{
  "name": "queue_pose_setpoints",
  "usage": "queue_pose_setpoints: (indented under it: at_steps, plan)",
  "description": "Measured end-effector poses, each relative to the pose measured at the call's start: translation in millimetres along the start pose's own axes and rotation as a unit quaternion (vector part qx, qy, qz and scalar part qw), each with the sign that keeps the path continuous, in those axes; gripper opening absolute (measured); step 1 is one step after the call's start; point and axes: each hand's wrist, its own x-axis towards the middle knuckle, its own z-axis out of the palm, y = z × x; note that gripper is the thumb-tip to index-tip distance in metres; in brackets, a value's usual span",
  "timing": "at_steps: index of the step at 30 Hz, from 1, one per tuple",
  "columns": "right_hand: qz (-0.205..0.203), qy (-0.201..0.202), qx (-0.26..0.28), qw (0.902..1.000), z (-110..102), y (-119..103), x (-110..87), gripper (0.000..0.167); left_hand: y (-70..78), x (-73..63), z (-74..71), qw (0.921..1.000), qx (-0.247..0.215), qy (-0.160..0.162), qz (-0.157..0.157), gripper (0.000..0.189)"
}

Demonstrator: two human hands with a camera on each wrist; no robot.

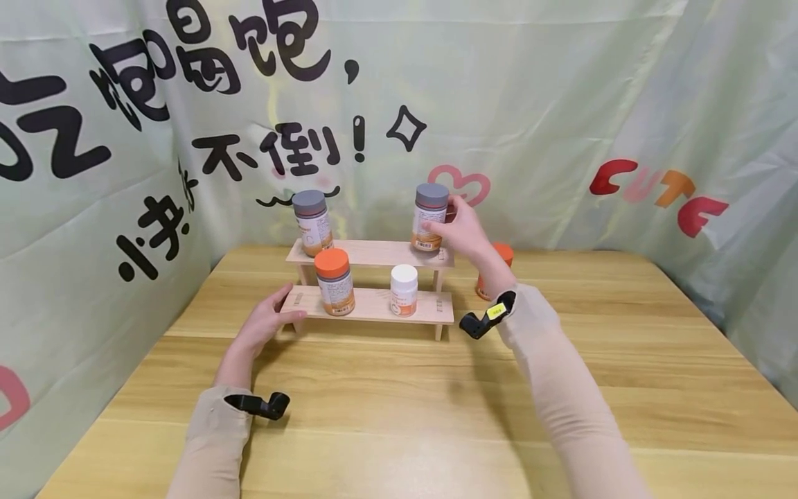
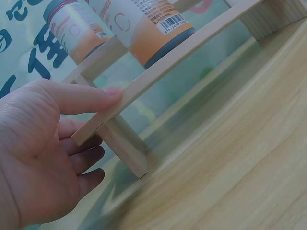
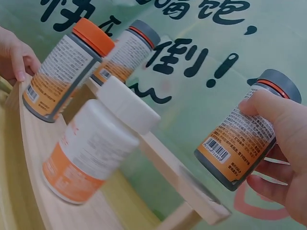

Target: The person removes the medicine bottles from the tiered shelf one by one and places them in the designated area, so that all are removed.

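Note:
My right hand (image 1: 464, 229) grips a grey-capped supplement bottle (image 1: 430, 218) with an orange-and-white label, thumb across its front. In the right wrist view this bottle is upright close over the right end of the upper shelf, a dark shadow below it. My left hand (image 2: 43, 143) holds the left end of the two-step wooden stand (image 1: 368, 305), thumb on the lower board's edge and fingers behind it. On the lower step are an orange-capped bottle (image 1: 335, 283) and a smaller white-capped bottle (image 3: 91, 148). Another grey-capped bottle (image 1: 313, 223) stands at the upper step's left end.
Behind my right wrist, an orange-capped bottle (image 1: 502, 255) stands on the wooden table (image 1: 386, 416), partly hidden. A pale printed curtain (image 1: 530, 104) hangs close behind the stand and along the left side.

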Motion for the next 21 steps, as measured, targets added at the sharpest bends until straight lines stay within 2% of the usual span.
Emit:
queue_pose_setpoints:
  at_steps: [13,21]
  plan:
    - [-0.006,0.045,-0.006,0.9989,-42.1,14.8,-11.6,0.057,-4.0,1.1,0.4,1.0000,-0.001,0.005,0.002,0.085]
    - [0.006,0.071,-0.027,0.9971,-74.0,23.9,-18.6,0.059,-2.9,1.6,0.1,1.0000,-0.001,0.008,-0.001,0.087]
